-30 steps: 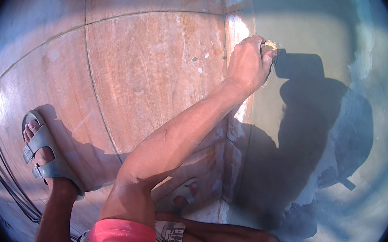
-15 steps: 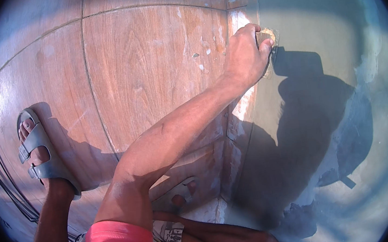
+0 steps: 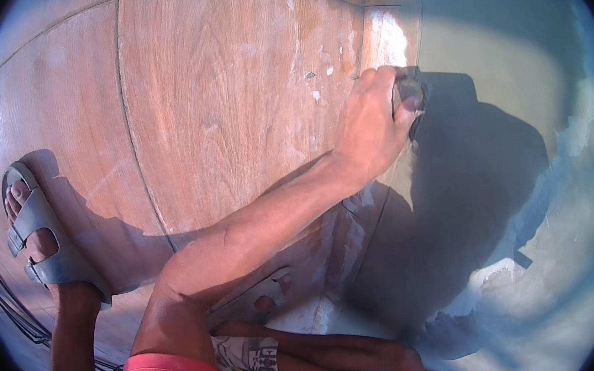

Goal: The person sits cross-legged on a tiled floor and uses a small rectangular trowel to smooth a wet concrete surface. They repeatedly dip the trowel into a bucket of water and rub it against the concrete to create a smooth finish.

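Observation:
My left hand [image 3: 370,125] reaches out over the lower edge of a grey wall, its fingers and thumb closed round a small, flat, dark-greyish pad [image 3: 412,91]. Its kind is hard to make out, since the hand covers part of it. The pad lies against the narrow wood-look tile strip [image 3: 386,34] where that strip meets the smooth grey wall [image 3: 505,44]. White, chalky smears mark the strip just beyond the fingers. My right hand is out of view.
Wood-look floor tiles [image 3: 216,86] with dark joints and a few light crumbs spread to the left. My sandalled left foot [image 3: 47,231] stands there beside dark cables [image 3: 8,306]. My bent right leg [image 3: 349,356] is close to the wall. A broad shadow [image 3: 469,190] falls on the wall.
My left hand has come nearer along the strip, still gripping the pad. The pad's light yellowish face showed before and now looks dark. The whole view has shifted slightly.

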{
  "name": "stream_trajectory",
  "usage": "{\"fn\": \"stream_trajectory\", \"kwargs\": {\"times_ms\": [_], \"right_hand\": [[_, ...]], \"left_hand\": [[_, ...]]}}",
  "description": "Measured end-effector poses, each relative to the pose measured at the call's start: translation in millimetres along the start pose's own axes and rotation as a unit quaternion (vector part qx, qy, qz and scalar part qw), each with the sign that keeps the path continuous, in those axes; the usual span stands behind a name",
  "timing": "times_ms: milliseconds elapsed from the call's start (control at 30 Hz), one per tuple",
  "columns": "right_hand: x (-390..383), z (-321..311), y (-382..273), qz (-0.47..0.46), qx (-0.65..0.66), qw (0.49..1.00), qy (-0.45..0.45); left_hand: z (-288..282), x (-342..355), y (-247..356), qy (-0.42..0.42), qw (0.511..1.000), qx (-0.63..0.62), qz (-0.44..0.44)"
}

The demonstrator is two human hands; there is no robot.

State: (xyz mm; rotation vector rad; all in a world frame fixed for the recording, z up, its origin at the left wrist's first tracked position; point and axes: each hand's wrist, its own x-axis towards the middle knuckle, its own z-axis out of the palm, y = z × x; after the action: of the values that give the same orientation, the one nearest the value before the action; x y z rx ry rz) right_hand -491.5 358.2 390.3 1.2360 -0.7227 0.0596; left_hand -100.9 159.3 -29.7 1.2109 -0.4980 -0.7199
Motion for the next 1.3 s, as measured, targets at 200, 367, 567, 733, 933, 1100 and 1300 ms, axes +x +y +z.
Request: {"fn": "stream_trajectory", "kwargs": {"times_ms": [200, 367, 567, 733, 933, 1100, 1300], "right_hand": [[0.6, 8.1, -3.6, 0.013, 0.043, 0.999, 0.001], [3.4, -5.9, -9.4, 0.022, 0.037, 0.999, -0.024], [6.4, -9.3, -24.4, 0.022, 0.061, 0.998, -0.007], [1.8, -6.9, -19.8, 0.046, 0.069, 0.996, -0.013], [-1.5, -9.6, -12.7, 0.030, 0.034, 0.999, -0.022], [-2.2, -3.4, -8.1, 0.064, 0.035, 0.997, -0.036], [1.7, -7.1, -23.0, 0.033, 0.030, 0.999, -0.024]], "left_hand": [[-46.0, 130.4, 39.8, -0.085, 0.996, 0.004, -0.025], [25.5, 105.0, 13.2, -0.067, 0.997, 0.036, -0.013], [44.5, -60.8, 19.0, -0.066, 0.997, -0.037, 0.017], [32.8, -162.2, 21.4, -0.157, 0.986, -0.055, 0.019], [25.6, 24.8, 21.5, 0.022, 0.997, -0.067, 0.038], [58.6, 86.8, 49.7, 0.029, 0.998, -0.024, 0.054], [80.7, -103.7, 59.2, -0.037, 0.985, -0.034, 0.166]]}}
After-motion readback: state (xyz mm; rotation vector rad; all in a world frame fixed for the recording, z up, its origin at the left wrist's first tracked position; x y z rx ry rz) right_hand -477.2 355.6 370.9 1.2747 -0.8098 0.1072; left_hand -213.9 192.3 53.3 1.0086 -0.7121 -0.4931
